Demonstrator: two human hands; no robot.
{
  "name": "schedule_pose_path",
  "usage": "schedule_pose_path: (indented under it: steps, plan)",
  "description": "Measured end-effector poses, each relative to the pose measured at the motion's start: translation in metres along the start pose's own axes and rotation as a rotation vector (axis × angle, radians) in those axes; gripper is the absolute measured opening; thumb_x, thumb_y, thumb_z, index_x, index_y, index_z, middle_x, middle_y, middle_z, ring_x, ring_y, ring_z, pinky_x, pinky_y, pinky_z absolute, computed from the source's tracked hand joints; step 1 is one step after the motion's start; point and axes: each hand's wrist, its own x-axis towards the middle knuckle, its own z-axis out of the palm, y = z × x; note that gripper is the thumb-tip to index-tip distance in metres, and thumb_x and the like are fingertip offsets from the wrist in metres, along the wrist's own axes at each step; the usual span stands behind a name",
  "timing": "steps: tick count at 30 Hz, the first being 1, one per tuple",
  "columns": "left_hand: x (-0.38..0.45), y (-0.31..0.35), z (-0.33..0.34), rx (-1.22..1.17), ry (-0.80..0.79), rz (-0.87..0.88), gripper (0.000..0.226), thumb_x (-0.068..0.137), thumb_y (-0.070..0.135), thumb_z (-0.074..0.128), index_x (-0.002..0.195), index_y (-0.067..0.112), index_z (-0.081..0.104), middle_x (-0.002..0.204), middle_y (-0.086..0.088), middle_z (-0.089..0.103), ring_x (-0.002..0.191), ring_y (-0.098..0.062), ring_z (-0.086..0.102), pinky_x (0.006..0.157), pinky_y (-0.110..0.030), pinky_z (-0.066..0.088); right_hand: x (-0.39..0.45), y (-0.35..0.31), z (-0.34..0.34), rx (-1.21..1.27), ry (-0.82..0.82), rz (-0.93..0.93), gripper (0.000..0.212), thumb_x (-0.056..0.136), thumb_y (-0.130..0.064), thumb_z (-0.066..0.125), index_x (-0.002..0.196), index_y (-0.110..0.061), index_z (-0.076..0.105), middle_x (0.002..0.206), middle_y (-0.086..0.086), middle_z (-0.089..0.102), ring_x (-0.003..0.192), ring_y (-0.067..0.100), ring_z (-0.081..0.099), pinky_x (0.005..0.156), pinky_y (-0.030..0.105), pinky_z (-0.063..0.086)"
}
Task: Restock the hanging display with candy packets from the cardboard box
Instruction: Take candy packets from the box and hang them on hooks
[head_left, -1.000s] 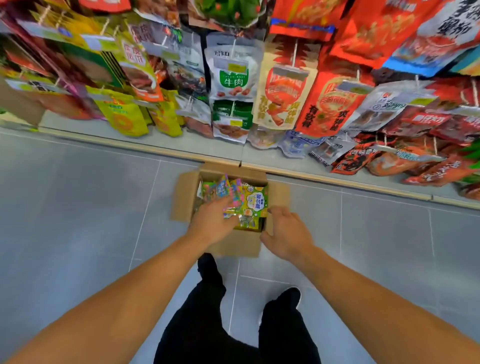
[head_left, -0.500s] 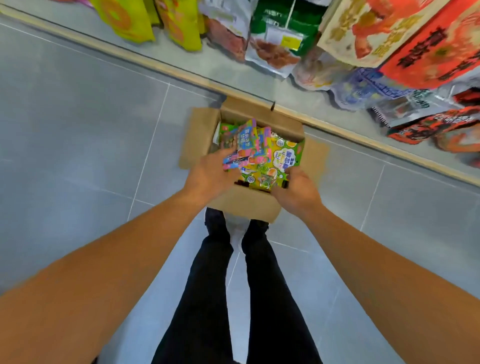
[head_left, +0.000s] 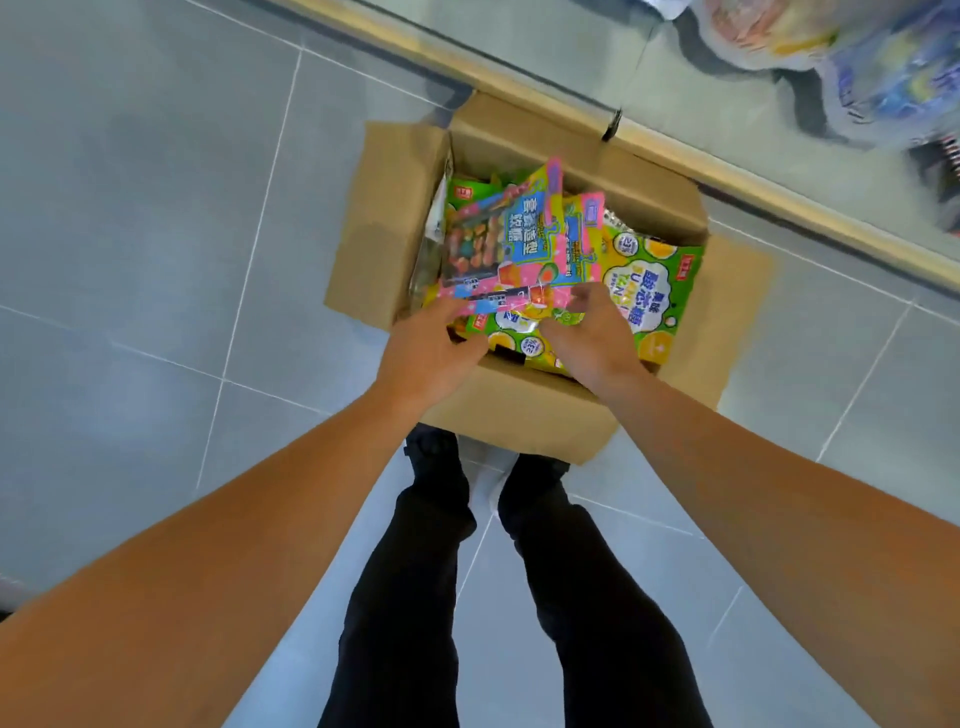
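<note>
2 bare forearms run in from the lower left and lower right corners of the frame toward the centre, with no sleeve, watch, band or ring showing on either. The left hand and the right hand are ungloved; the fingers are short and rounded, and the nails cannot be made out. In the lower middle of the frame are 2 legs in plain black trousers, slim-cut, with soft creases at the knees and no visible seams, pockets or markings. At the trouser ends sit 2 black shoes, dark and rounded at the toe; laces and any logo are too dim to tell.
</note>
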Motion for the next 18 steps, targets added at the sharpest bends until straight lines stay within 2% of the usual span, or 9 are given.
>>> schedule_pose_path:
  steps: [2,3,5,7,8,10,12,15,18]
  plan:
    - [0.016,-0.013,0.006,-0.044,0.001,-0.019,0.051,0.087,0.028,0.065,0.136,0.026,0.053,0.121,0.014,0.059,0.106,-0.009,0.057,0.088,-0.022,0.043,0.032,0.001,0.011,0.044,0.116,-0.028,0.059,0.09,-0.033,0.064,0.14,-0.013,0.04,0.136,0.003,0.05,0.111,0.025,0.058,0.083,0.032,0.045]
    - [0.025,-0.02,0.009,-0.067,0.005,-0.032,0.05,0.086,0.027,0.066,0.134,0.027,0.055,0.112,0.019,0.057,0.103,-0.007,0.057,0.087,-0.022,0.044,0.05,0.001,0.015,0.052,0.174,-0.046,0.056,0.091,-0.033,0.063,0.138,-0.012,0.041,0.131,0.002,0.052,0.107,0.023,0.056,0.079,0.028,0.041]
    - [0.035,-0.031,0.012,-0.101,0.0,-0.056,0.047,0.085,0.026,0.068,0.13,0.032,0.057,0.098,0.03,0.052,0.09,0.006,0.055,0.081,-0.014,0.043,0.077,-0.005,0.019,0.05,0.185,-0.027,0.043,0.09,-0.03,0.063,0.128,-0.013,0.05,0.113,-0.001,0.057,0.095,0.02,0.055,0.072,0.026,0.038]
    - [0.045,-0.041,0.013,-0.098,-0.014,-0.061,0.04,0.085,0.025,0.068,0.12,0.041,0.057,0.086,0.037,0.049,0.074,0.022,0.053,0.068,0.0,0.04,0.102,-0.011,0.023,0.029,0.144,0.019,0.017,0.086,-0.028,0.061,0.099,-0.018,0.064,0.088,0.0,0.063,0.083,0.024,0.059,0.07,0.032,0.045]
    - [0.048,-0.044,0.013,-0.103,-0.018,-0.066,0.036,0.085,0.025,0.068,0.112,0.045,0.054,0.082,0.038,0.049,0.067,0.027,0.05,0.064,0.003,0.039,0.105,-0.015,0.023,0.005,0.133,0.038,0.01,0.085,-0.026,0.06,0.08,-0.018,0.064,0.075,0.001,0.061,0.076,0.025,0.059,0.067,0.034,0.046]
    - [0.048,-0.046,0.011,-0.115,-0.011,-0.07,0.034,0.085,0.024,0.068,0.102,0.048,0.048,0.077,0.037,0.049,0.062,0.029,0.048,0.062,0.003,0.038,0.105,-0.017,0.024,-0.06,0.122,0.039,0.025,0.086,-0.023,0.06,0.062,-0.017,0.057,0.063,0.003,0.055,0.071,0.026,0.057,0.065,0.033,0.045]
    - [0.042,-0.038,0.009,-0.109,-0.008,-0.067,0.034,0.085,0.025,0.067,0.105,0.047,0.05,0.078,0.033,0.052,0.066,0.025,0.052,0.063,0.0,0.039,0.089,-0.02,0.02,-0.079,0.142,-0.001,0.029,0.088,-0.023,0.06,0.061,-0.016,0.054,0.06,0.001,0.052,0.071,0.026,0.056,0.061,0.029,0.039]
    - [0.025,-0.019,0.001,-0.121,0.017,-0.03,0.038,0.084,0.027,0.068,0.119,0.038,0.058,0.09,0.025,0.057,0.082,0.004,0.058,0.072,-0.008,0.044,0.048,-0.025,0.007,-0.132,0.17,-0.181,0.018,0.09,-0.018,0.058,0.073,-0.012,0.059,0.067,0.005,0.055,0.072,0.024,0.049,0.06,0.03,0.026]
    - [0.003,0.005,-0.012,-0.124,0.026,0.021,0.046,0.081,0.033,0.069,0.126,0.031,0.059,0.108,0.019,0.06,0.101,-0.008,0.061,0.091,-0.024,0.049,-0.005,-0.032,-0.018,-0.151,0.164,-0.341,0.015,0.09,-0.014,0.057,0.081,-0.003,0.061,0.068,0.007,0.055,0.068,0.027,0.047,0.063,0.038,0.038]
